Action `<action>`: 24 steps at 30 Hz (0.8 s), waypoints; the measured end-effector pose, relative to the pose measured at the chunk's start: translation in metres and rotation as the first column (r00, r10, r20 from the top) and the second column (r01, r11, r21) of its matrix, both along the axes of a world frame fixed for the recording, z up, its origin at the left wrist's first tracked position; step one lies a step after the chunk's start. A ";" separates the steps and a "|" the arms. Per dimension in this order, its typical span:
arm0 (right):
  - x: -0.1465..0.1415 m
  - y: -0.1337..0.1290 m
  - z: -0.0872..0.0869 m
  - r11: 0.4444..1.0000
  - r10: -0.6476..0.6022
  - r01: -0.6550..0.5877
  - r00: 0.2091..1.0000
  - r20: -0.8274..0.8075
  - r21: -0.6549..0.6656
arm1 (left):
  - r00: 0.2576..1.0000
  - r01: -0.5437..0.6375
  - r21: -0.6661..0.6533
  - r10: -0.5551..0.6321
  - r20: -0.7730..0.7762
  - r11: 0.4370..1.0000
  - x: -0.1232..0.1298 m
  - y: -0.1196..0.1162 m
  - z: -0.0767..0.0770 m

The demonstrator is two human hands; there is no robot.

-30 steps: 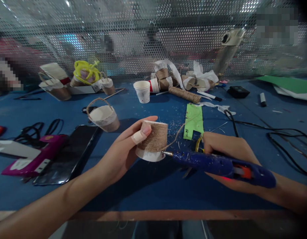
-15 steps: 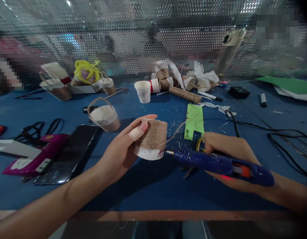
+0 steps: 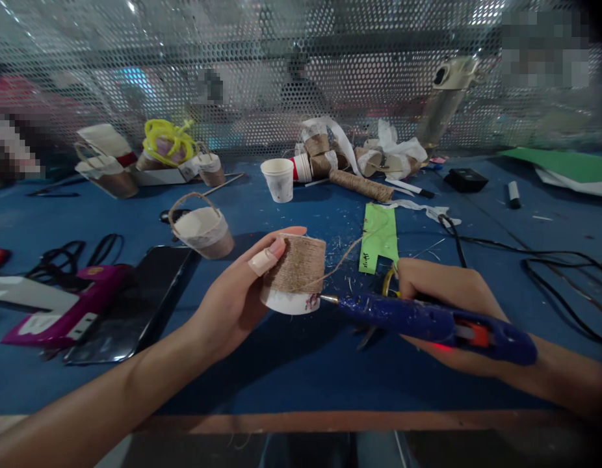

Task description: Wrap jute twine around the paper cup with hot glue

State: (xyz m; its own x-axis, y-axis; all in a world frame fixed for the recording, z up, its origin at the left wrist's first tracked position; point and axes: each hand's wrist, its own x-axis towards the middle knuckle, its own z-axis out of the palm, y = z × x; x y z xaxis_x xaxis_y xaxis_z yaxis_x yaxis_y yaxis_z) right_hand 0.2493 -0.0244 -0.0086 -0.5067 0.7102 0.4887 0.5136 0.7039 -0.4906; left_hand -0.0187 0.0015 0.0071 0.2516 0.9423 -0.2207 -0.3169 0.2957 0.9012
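Observation:
My left hand (image 3: pixel 233 302), with a bandage on the thumb, grips a paper cup (image 3: pixel 298 266) wrapped in brown twine. The cup is upside down, and a white printed band shows at its lower end. A loose strand of twine (image 3: pixel 347 255) runs from the cup toward a green card (image 3: pixel 380 235). My right hand (image 3: pixel 447 292) is wrapped round a blue glue gun (image 3: pixel 408 315). The gun's metal nozzle is at the right side of the cup, by the lower edge of the twine; whether it touches cannot be told.
A twine-handled cup (image 3: pixel 203 231) and a phone (image 3: pixel 135 302) lie left, beside a purple glue gun (image 3: pixel 86 299). Behind are a white paper cup (image 3: pixel 278 180), a twine roll (image 3: pixel 362 185) and several wrapped cups. Black cable (image 3: pixel 525 250) crosses the right side. A mesh screen (image 3: pixel 262 78) stands behind.
The view has shifted very slightly. Both hands keep their hold, and the nozzle stays beside the lower edge of the twine.

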 end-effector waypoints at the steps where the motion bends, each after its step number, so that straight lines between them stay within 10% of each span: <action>1: 0.000 0.000 0.000 1.000 -0.005 0.005 1.000 0.001 0.006 | 1.000 0.003 -0.001 -0.003 0.003 1.000 0.000 0.000 0.000; 24: 0.004 -0.001 -0.003 1.000 0.021 -0.021 1.000 0.012 0.006 | 0.999 -0.050 0.016 0.050 -0.010 0.999 0.002 -0.001 -0.002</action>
